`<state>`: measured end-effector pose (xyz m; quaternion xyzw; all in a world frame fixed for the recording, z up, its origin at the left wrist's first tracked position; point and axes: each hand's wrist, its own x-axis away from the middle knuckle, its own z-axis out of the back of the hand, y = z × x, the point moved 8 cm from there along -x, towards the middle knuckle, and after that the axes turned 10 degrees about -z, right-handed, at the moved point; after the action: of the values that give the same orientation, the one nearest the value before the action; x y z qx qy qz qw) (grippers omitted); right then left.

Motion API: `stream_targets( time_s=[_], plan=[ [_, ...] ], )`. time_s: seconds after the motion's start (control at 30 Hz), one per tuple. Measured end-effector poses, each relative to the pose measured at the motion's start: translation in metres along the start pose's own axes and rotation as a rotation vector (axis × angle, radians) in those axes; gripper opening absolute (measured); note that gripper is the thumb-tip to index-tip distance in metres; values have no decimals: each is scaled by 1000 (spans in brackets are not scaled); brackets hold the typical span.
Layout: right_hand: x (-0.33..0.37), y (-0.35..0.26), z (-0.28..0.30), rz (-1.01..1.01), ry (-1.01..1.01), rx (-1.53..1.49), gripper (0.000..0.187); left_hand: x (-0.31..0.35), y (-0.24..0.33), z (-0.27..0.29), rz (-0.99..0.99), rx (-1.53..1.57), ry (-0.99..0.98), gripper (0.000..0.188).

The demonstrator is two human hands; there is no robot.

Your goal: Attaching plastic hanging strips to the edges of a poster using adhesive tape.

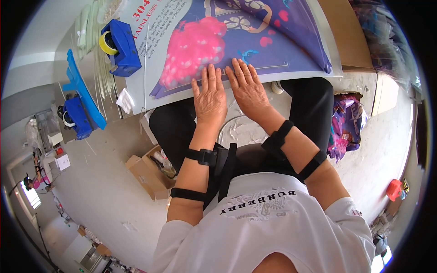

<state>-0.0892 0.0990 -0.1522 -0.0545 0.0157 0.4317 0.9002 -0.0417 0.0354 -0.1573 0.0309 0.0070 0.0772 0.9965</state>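
Observation:
A thin, glossy purple sheet point(277, 52) with a pink ruffled print, hearts and blue shapes lies on the worktable, folded over toward the right. My left hand point(210, 98) rests flat at its near edge, fingers stretched forward onto the pink part. Beside it my right hand point(249, 93) is also flat, fingers slightly spread on the purple. Neither hand grips anything. Along the near edge, by my fingertips, runs a thin pale line, perhaps a slim rod; I cannot tell which.
A blue tape dispenser point(125, 48) with yellow tape stands at the table's left, near thin pale rods point(105, 77). Another blue dispenser point(77, 116) hangs lower left. Cardboard point(348, 36) lies at the right. An open carton point(148, 175) and a bag of purple-pink material point(346, 123) sit on the floor.

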Motion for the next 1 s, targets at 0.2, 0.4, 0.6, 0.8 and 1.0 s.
stream_targets(
  time_s=[0.2,0.4,0.6,0.8,1.0],
  plan=[
    [7,12,4,-33,43,-22,55,19,-25,5,132,-39,-35,66],
    [23,81,2,-235,29,58,66,38,-70,21,249,53,-69,65],
    [20,85,5,-249,17,-29,70,47,-166,27,470,301,264,31],
    [20,85,4,-227,-16,-40,72,42,-202,-13,730,623,96,24],
    [21,88,30,-204,116,-288,63,48,-200,8,828,1141,339,13]
  ],
)
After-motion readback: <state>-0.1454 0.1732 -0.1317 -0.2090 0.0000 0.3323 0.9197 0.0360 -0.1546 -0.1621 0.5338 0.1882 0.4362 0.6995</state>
